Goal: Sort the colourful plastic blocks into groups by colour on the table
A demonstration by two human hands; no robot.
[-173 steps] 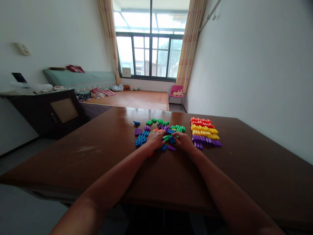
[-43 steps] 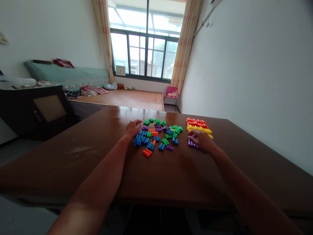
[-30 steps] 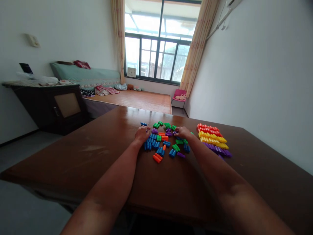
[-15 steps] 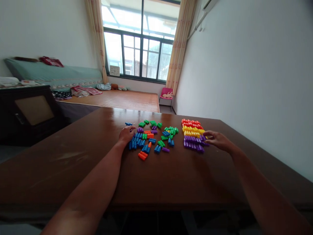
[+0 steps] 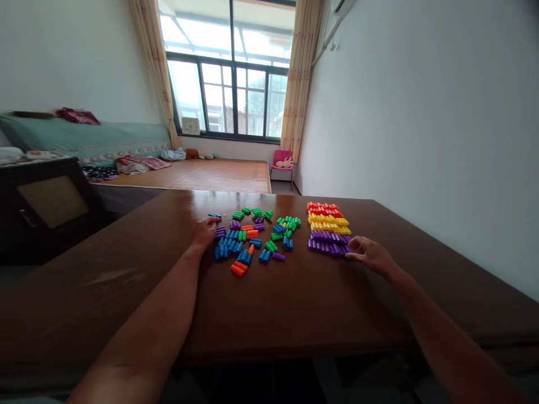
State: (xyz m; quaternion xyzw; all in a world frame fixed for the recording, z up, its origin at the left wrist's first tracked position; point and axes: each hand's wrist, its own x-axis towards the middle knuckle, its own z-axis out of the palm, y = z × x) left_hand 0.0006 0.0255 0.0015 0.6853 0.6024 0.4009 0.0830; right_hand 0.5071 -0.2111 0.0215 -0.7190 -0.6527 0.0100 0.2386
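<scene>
Neat rows of small plastic pieces lie on the right of the brown table (image 5: 320, 303): red pieces (image 5: 324, 209) at the back, yellow pieces (image 5: 329, 224) in the middle, purple pieces (image 5: 328, 247) in front. At the right end of the purple rows is my right hand (image 5: 368, 253), its thumb and fingers apart around the end of the front row. My left hand (image 5: 204, 231) rests at the left edge of a loose spread of blue pieces (image 5: 227, 244), green pieces (image 5: 290, 223) and orange pieces (image 5: 238, 269). Its fingertips are near purple pieces (image 5: 220, 232); whether they hold one is unclear.
A single blue piece (image 5: 214, 216) lies just beyond my left hand. Past the table are a bed (image 5: 210, 171), a pink chair (image 5: 282, 157) and a dark cabinet (image 5: 50, 196) at the left. A white wall (image 5: 421, 112) runs along the right.
The view has turned slightly right. My left hand has drawn left off the loose pieces, baring purple ones beside it. My right hand has moved down to the front purple row, which looks straighter.
</scene>
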